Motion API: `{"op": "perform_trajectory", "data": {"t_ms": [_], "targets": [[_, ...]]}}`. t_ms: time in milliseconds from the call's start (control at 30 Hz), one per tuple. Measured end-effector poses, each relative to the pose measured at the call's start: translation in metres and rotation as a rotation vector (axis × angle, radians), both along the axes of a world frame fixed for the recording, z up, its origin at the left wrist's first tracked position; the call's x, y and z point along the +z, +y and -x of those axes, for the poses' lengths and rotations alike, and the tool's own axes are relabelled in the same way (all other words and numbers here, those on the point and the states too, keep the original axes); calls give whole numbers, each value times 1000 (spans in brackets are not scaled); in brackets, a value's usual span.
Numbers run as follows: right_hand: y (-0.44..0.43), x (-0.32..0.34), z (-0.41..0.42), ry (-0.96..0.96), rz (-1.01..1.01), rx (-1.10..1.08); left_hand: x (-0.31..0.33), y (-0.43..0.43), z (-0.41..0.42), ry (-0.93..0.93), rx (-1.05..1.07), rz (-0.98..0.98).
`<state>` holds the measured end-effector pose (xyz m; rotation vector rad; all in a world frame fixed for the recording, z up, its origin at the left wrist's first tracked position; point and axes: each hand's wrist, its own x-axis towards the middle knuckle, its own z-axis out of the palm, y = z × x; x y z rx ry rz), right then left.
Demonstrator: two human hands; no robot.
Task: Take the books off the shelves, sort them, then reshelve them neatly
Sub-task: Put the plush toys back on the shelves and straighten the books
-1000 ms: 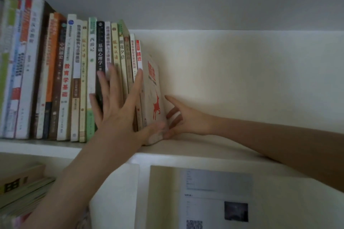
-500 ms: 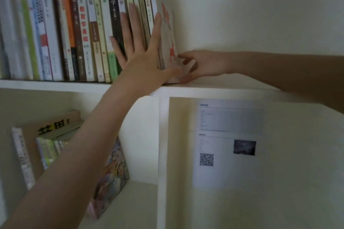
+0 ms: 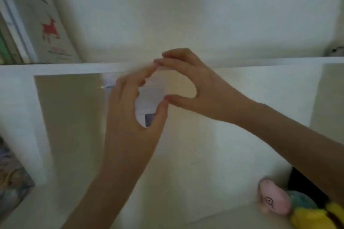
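Head view: my left hand (image 3: 128,117) and my right hand (image 3: 202,89) are raised side by side in front of the shelf board (image 3: 74,68), just at its front edge. Both hands are empty. The fingers of each are loosely curved, not clenched. The two thumb tips meet below and the fingertips meet above, level with the board edge, so the hands enclose an open gap. Blur softens the left fingertips.

Through the gap, a printed sheet (image 3: 149,98) shows on the wall of the lower compartment behind the hands.

The books (image 3: 11,29) stand on the upper shelf at far left, well apart from both hands. The rightmost is a pale book with a red animal figure (image 3: 50,29) on its cover, tilted with its top to the left against the row.

At lower left, a colourful cover (image 3: 11,182) leans in the neighbouring compartment. At lower right, a pink plush toy (image 3: 273,199) lies on the compartment floor, touching a yellow soft item (image 3: 312,217), below my right forearm.
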<state>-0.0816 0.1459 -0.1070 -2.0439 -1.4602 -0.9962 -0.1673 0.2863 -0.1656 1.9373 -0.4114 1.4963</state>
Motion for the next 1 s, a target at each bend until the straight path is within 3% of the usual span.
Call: {"op": "perform_trajectory", "data": {"t_ms": [67,233,400,533,700,833,933,1000], "targets": [[-43,-52,-7,-42,51,-163,-43,-31,-20,142,-140,66],[-137,-197,-20,634,-45,-481,-177,-109,-87,757,-364,42],[-225,-316,-24,1011,-105,-723,-290,-183,-131,1243,-415,-186],[-294,-383,-23,1332,-129,-860,-349,-245,-148,1435,-475,-358],[-367,-454,-45,1666,-386,-998,-406,-311,-181,1614,-505,-476],[-392,-495,-85,1826,-658,-1020,-439,-346,-218,1721,-496,-456],[-394,-510,-122,1917,-1009,-883,-456,-361,-243,1777,-480,-330],[-390,-513,-146,1910,-1120,-823,-462,-366,-255,1778,-470,-236]]}}
